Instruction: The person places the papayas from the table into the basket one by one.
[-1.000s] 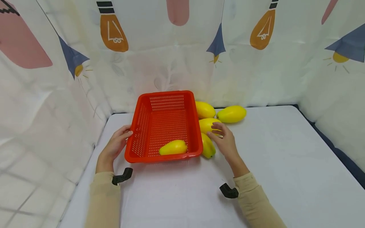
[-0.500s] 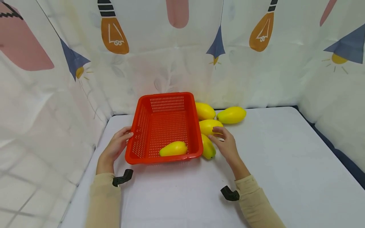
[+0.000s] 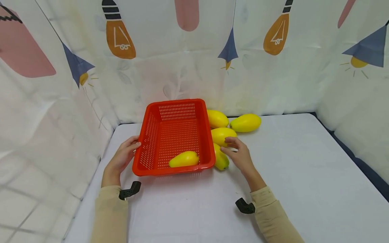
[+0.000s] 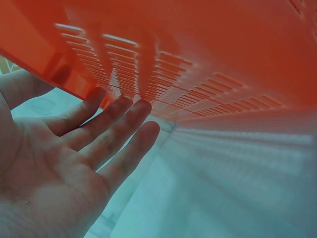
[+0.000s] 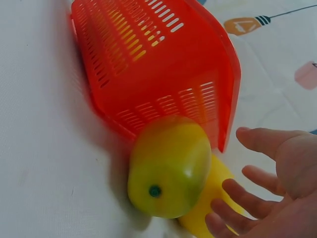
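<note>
Nearest: beige sleeves [image 3: 111,216], cut off below. Right hand [image 3: 243,157]: fingers loosely spread, holding nothing, close by a yellow-green mango-shaped fruit [image 3: 222,160] and a yellow oblong fruit [image 3: 222,135]; contact cannot be told. Right wrist view crops this hand but shows the dark green stem spot [image 5: 155,191] plainly. Left hand [image 3: 120,160]: thumb over the rim of a red slotted plastic basket [image 3: 174,171], other fingers nearly straight against its outer wall, clear only in left wrist view. Inside, front right: one yellow-green fruit [image 3: 184,159]. Basket part-hides three fruits alongside on the desk [image 3: 304,168]. Beyond: white printed cloth [image 3: 194,74]
</note>
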Motion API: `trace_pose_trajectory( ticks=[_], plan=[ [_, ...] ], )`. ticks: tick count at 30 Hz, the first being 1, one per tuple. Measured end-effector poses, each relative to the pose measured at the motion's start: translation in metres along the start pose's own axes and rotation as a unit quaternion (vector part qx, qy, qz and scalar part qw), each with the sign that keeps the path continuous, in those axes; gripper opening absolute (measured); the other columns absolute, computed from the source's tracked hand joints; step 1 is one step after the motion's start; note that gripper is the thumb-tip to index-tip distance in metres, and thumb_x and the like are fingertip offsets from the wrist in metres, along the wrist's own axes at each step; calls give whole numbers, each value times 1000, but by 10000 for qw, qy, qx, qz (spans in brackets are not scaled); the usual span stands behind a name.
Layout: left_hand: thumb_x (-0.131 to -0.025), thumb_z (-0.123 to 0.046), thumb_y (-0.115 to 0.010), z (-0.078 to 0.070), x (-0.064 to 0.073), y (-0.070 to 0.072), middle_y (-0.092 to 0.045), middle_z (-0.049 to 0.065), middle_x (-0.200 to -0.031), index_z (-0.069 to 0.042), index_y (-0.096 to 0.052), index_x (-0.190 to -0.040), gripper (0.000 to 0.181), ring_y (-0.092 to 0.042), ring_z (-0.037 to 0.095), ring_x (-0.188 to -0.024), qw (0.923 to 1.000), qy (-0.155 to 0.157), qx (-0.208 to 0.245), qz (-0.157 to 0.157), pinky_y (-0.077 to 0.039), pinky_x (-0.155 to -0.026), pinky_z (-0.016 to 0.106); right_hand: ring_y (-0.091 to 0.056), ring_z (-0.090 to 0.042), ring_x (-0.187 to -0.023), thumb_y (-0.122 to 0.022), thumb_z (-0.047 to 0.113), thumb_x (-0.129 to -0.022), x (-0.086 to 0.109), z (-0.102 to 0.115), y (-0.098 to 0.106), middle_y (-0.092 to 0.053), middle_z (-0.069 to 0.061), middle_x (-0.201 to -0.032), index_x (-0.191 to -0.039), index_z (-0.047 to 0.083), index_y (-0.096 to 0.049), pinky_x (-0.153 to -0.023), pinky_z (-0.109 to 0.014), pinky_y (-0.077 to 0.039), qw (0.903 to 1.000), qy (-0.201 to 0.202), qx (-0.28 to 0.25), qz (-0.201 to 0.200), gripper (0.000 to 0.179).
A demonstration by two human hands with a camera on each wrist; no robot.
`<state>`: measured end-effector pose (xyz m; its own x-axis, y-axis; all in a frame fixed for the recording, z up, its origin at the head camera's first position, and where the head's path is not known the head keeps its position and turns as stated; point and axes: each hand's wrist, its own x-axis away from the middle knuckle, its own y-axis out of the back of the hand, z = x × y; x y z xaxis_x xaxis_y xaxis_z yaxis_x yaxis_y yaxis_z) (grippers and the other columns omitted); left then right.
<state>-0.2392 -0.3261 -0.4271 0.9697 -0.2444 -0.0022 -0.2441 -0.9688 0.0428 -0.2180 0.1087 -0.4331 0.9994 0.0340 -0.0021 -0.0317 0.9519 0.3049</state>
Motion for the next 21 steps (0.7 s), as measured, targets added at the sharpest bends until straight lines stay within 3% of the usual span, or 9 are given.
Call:
trace_pose_trajectory(
  ticks=[21],
  plan=[
    [-103,-22,-45,-1,0,0,-62,-6,-111,-3,-41,-133,36,-60,6,-99,10000,2,2,8,-48,-88,16,-52,-30,-125,-74,24,-85,0,-10,-14,-56,-10,-135,-131,10,-53,-103,-47,-45,9985,6,360,408,52]
  ],
)
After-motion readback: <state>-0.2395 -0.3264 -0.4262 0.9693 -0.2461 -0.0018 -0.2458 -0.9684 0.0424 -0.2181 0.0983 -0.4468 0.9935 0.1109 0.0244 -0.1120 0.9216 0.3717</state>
